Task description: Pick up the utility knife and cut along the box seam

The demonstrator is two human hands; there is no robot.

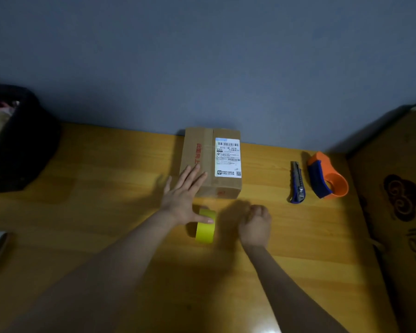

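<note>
Yellow tape roll (205,227) partly hidden under spread left hand (183,197); right hand (255,224) seemingly fisted, blurred.

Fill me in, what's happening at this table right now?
A person works at a wooden table. The left hand lies open, fingers straight, on the near left corner of a taped cardboard box that bears a shipping label. A yellow tape roll stands on edge just below that hand. The right hand is curled beside the roll; whether it pinches anything cannot be told. A utility knife and an orange tape dispenser lie untouched to the right.
</note>
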